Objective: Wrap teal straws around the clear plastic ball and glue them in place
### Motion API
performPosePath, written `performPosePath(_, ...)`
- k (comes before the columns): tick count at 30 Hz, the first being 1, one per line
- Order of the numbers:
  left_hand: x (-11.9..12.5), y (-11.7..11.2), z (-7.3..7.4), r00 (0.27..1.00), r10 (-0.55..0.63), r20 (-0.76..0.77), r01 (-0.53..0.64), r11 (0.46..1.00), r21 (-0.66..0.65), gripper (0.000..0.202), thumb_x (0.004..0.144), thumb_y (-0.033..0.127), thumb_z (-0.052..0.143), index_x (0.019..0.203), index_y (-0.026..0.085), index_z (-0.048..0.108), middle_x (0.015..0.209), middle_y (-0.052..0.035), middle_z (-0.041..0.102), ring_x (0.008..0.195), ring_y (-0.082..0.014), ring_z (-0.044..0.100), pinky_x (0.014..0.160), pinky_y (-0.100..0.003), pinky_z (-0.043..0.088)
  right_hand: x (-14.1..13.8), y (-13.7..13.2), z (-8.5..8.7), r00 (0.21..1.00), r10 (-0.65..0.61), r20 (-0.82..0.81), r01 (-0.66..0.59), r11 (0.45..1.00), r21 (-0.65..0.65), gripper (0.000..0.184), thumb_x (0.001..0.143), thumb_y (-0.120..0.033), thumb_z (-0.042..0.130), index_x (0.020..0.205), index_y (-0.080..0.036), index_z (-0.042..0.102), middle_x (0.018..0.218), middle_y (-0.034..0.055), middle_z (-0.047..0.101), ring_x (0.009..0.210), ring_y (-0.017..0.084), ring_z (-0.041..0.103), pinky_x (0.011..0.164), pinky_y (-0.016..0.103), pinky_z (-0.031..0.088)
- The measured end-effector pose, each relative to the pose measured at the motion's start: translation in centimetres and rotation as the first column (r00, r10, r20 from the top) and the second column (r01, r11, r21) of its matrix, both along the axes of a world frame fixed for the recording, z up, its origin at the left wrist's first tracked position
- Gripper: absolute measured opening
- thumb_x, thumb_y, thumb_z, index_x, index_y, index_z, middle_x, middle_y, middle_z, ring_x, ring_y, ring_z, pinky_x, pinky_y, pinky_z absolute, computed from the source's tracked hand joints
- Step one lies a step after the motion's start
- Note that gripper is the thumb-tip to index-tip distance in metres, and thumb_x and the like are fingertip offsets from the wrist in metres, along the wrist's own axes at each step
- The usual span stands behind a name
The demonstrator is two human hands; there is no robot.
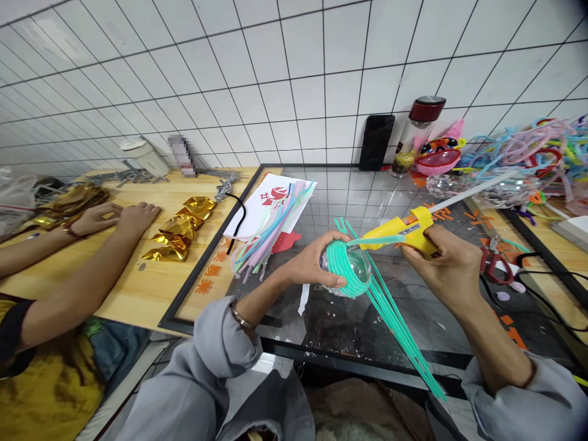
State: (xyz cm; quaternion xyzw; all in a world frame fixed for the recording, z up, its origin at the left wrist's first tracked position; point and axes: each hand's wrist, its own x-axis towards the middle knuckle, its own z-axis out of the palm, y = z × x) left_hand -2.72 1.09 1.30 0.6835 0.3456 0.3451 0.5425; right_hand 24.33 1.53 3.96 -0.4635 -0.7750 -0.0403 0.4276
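My left hand (313, 264) is closed around a clear plastic ball (353, 269) partly wrapped in teal strips (399, 331), whose loose ends trail down to the right. My right hand (448, 260) grips a yellow glue gun (404, 231), its nozzle pointing left at the top of the wrapped ball. A white glue stick juts out of the gun's back toward the upper right. Both hands hover over a glass-topped table (367, 318).
A bundle of pastel strips (271, 236) lies on white paper with a red cut-out. Another person's arms (82, 269) rest on the wooden table at left beside gold foil pieces (181, 229). A phone (375, 142), a jar (416, 135) and tangled coloured tubes (528, 153) sit at the back right.
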Motion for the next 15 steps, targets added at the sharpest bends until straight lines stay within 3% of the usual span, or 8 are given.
performPosePath(15,0.07,-0.01,0.16,1.0,0.0,-0.003,0.0,1.0,0.001,0.077,0.053,0.042,0.088,0.118,0.02,0.053,0.118,-0.0067,0.056,0.1,-0.0232,0.055,0.087,-0.034,0.045,-0.14,0.02,-0.06,1.0,0.015,0.003,-0.015,0.998,0.06,0.033,0.083,-0.03,0.063,0.065,-0.024,0.035,0.057,-0.006,0.039,0.046,0.01,0.038,0.047,0.026,0.027)
